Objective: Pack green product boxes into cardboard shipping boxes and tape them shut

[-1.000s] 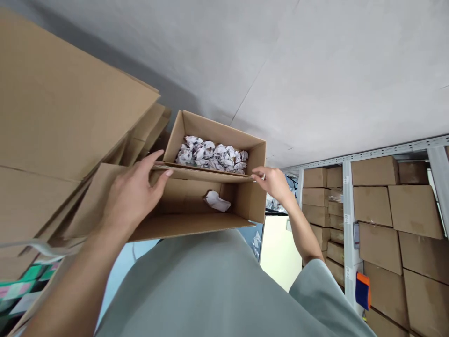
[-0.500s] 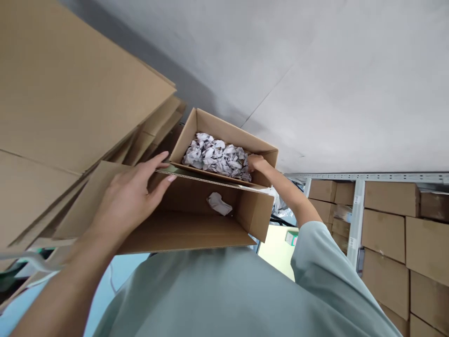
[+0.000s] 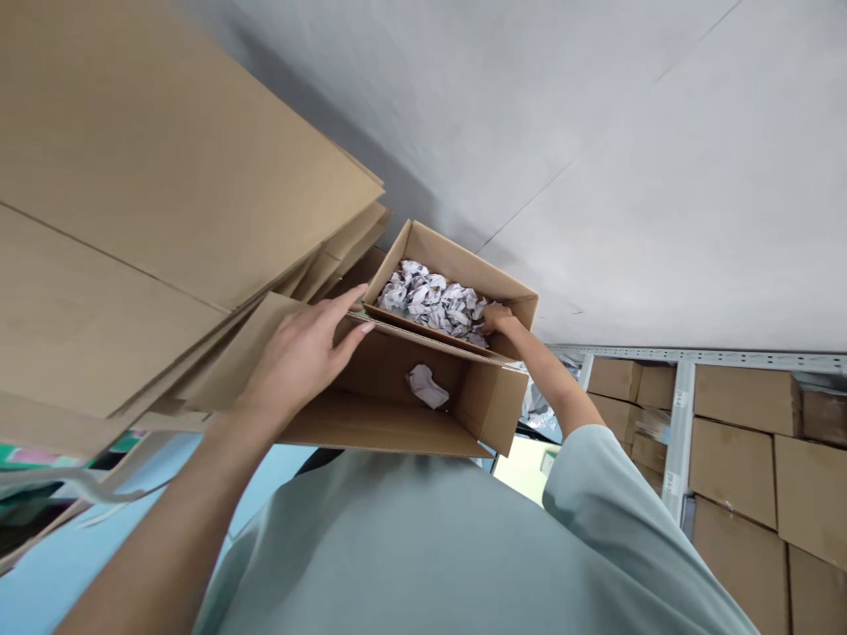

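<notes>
A cardboard box (image 3: 377,432) is held against my front, with one crumpled piece of white paper (image 3: 427,386) inside. Behind it stands a second cardboard box (image 3: 469,265), partly filled with crumpled printed paper (image 3: 437,302). My left hand (image 3: 308,348) is at the near box's upper left edge, thumb and fingers stretched and apart on either side of it. My right hand (image 3: 499,319) reaches into the right end of the far box, its fingers curled into the crumpled paper. The fingertips are partly hidden there.
Large flat cardboard sheets (image 3: 152,176) lean at the left. A grey wall (image 3: 595,159) rises behind the far box. At the right, a metal rack (image 3: 681,423) holds several closed cartons (image 3: 731,467). A pale curved tube (image 3: 86,485) shows at the lower left.
The view has shifted, so the boxes and left hand appear farther right. My right hand stays in the paper, its fingers curled in. The left hand remains at the near box's edge.
</notes>
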### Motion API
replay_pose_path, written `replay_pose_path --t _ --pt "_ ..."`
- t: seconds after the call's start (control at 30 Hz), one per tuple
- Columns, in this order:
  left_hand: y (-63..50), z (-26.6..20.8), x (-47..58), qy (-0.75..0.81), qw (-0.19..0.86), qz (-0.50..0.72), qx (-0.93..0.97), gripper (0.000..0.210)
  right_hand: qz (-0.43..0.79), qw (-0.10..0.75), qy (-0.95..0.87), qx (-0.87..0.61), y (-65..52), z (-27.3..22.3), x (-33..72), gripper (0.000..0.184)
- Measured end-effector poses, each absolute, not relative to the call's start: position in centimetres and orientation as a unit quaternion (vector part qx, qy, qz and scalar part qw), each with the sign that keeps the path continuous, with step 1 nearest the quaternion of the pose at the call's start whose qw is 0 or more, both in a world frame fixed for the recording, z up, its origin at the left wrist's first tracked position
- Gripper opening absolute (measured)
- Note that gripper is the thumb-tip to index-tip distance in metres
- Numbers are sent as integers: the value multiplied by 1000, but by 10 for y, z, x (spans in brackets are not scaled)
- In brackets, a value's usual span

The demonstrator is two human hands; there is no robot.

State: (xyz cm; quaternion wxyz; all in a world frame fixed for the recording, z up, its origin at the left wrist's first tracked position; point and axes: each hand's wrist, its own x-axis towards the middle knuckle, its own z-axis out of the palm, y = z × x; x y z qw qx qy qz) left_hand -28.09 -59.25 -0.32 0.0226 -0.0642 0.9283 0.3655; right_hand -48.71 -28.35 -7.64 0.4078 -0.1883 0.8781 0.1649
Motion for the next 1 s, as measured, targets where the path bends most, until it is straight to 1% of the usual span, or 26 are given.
replay_pose_path --t 0.07,0.13,0.2,0.27,0.33,0.4,0.47,0.5,0.57,0.7,0.87,1.0 --pt "-592 0 -281 927 22 369 -61 62 175 405 882 -166 -282 -57 -485 44" --pt "-592 2 -282 928 20 369 -55 62 172 383 894 -154 -277 -31 -482 43" --pt "-591 4 -282 929 19 365 -50 63 164 354 908 -151 -268 2 -474 39" --pt "-591 6 -282 930 17 365 -46 64 125 316 928 -154 -257 38 -458 34" --pt "-590 6 -282 927 14 371 -42 64 13 262 951 -162 -247 74 -433 33" --pt "-590 5 -281 925 8 378 -41 64 -106 223 954 -170 -242 107 -400 41" --pt "-589 4 -280 923 2 382 -43 64 -190 218 941 -177 -245 132 -364 42" --pt "-589 2 -280 923 0 383 -43 64 -211 228 933 -184 -250 141 -348 42" --pt "-590 0 -279 923 -4 383 -42 64 -211 253 922 -202 -267 149 -321 40" --pt "-591 -3 -279 922 -4 386 -39 64 -121 289 918 -245 -309 135 -298 37" --pt "-590 -4 -278 920 -6 389 -40 64 -53 314 900 -298 -345 102 -294 41" --pt "-590 -2 -277 919 -2 392 -44 63 -37 319 885 -336 -351 99 -291 46"
